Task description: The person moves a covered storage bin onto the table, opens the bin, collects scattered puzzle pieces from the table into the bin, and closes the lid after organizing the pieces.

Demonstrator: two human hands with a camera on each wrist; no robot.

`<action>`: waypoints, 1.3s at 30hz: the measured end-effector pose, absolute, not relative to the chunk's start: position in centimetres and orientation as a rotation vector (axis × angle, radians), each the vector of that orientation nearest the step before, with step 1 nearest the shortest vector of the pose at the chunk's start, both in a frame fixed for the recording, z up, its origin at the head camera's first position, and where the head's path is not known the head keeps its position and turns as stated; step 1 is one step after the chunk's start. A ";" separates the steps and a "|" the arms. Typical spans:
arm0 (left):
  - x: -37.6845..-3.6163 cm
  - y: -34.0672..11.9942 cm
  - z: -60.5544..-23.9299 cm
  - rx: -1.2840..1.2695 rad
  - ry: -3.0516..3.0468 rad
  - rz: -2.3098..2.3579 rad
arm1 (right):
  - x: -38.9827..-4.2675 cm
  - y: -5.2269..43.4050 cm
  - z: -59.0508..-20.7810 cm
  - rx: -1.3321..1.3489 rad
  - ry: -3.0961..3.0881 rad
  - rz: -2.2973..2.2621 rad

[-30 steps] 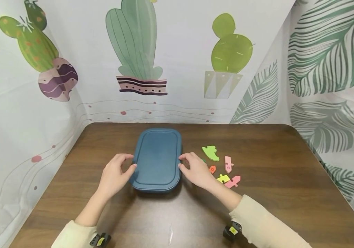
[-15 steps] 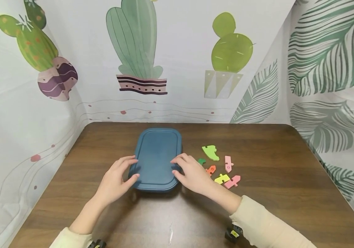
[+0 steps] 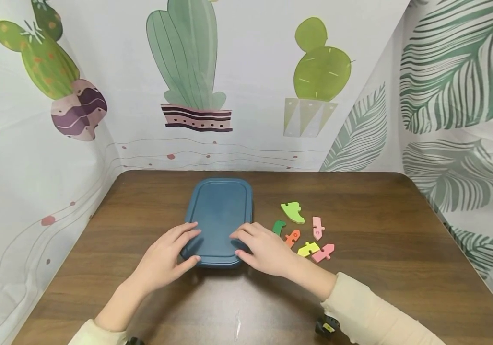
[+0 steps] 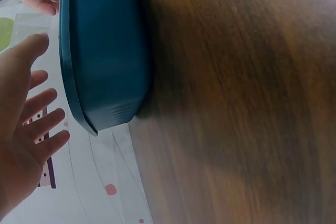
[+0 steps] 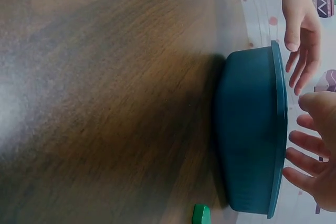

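A dark blue lidded box lies on the wooden table, its lid on. Over the near left part of the lid hovers my left hand, fingers loosely spread and holding nothing. My right hand is above the near right edge of the lid, likewise holding nothing. In the left wrist view a gap shows between the left fingers and the box wall. The right wrist view has the right fingertips close to the lid rim; whether they touch it I cannot tell.
Several puzzle pieces lie right of the box: a light green piece, a dark green piece, an orange piece, a yellow piece and pink pieces. A printed cloth hangs behind the table.
Both hands have come off the box's sides and moved inward over the lid, toward its near end. The box stays put. More of the dark green and orange pieces now shows.
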State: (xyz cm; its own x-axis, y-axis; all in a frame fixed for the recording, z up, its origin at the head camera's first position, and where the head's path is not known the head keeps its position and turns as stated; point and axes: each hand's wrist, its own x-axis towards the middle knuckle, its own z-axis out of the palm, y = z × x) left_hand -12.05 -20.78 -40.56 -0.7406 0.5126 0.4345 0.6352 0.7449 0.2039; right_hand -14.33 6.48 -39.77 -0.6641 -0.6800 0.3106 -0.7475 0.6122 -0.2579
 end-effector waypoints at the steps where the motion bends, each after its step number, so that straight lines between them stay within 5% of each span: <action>1: -12.0 -20.8 -40.6 -0.899 -2.589 -0.476 | -14.3 6.5 -39.8 1.203 -2.647 0.539; 39: -12.1 -20.7 -40.2 -1.031 -2.640 -0.148 | -13.2 5.0 -39.4 1.367 -2.566 -0.042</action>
State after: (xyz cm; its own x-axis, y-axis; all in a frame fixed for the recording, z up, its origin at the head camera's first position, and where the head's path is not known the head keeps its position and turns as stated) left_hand -12.10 -20.74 -40.21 -0.6963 0.6451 0.3147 0.6761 0.7367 -0.0140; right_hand -13.15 4.99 -39.38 -0.5369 -0.8217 0.1910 -0.8150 0.5637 0.1340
